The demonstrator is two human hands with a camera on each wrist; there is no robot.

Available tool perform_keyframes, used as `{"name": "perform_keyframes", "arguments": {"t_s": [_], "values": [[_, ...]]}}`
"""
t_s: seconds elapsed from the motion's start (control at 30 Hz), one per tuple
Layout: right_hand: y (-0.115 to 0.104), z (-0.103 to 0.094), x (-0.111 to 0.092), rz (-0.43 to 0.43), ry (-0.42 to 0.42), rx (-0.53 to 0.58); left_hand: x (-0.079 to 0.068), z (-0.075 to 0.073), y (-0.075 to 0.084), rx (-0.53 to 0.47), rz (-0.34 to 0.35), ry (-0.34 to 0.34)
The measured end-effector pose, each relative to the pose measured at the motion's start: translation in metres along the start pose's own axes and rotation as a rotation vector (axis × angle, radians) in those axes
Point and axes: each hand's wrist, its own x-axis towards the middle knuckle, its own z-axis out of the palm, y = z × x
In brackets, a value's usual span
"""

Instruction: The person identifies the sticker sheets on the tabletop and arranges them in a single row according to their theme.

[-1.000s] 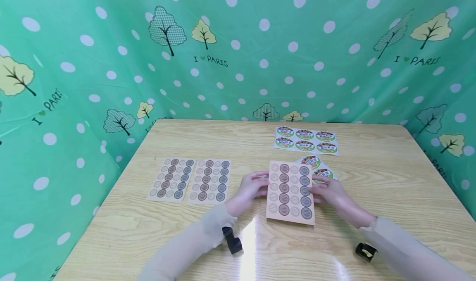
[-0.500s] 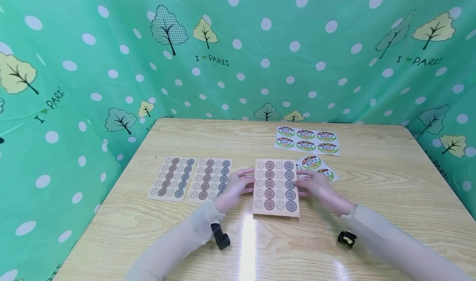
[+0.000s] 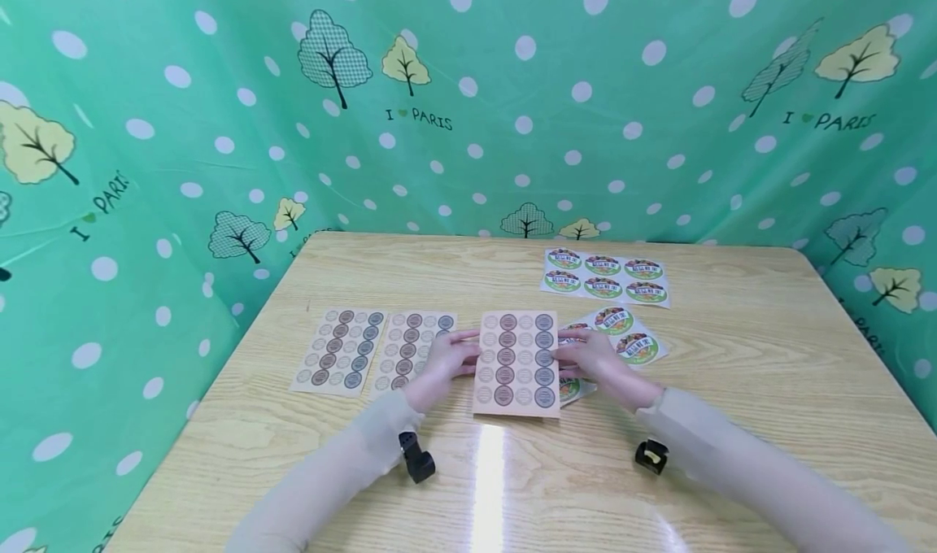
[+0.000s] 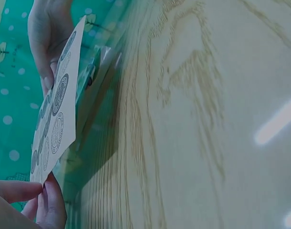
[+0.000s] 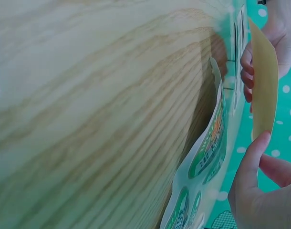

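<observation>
A tan sheet of round stickers (image 3: 516,366), printed in pale, brown and grey columns, is held raised over the table between both hands. My left hand (image 3: 442,362) pinches its left edge, thumb on the printed face and fingers behind, as the left wrist view shows. On the opposite edge my right hand (image 3: 596,358) pinches with thumb and fingers. In the right wrist view the plain back of the sheet (image 5: 265,90) faces the camera. Partly hidden behind it lies a white sheet of oval fruit stickers (image 3: 637,347), its edge curling up off the wood.
Two similar tan sticker sheets, a left one (image 3: 340,351) and a right one (image 3: 398,358), lie side by side left of my left hand. Another fruit sticker sheet (image 3: 606,276) lies farther back on the wooden table (image 3: 747,333). A green dotted curtain (image 3: 468,130) hangs behind.
Both hands have carried the tan sticker sheet leftward, toward the two tan sheets on the table. More of the fruit sticker sheet behind it now shows.
</observation>
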Motion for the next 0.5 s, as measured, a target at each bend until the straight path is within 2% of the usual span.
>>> {"name": "perform_keyframes", "arguments": {"t_s": [0.27, 0.5], "values": [[-0.001, 0.011, 0.008, -0.006, -0.038, 0.006, 0.003, -0.01, 0.002, 0.038, 0.01, 0.035], [-0.002, 0.022, 0.015, 0.001, -0.037, 0.019, 0.007, -0.017, 0.003, 0.123, 0.039, 0.058]]}}
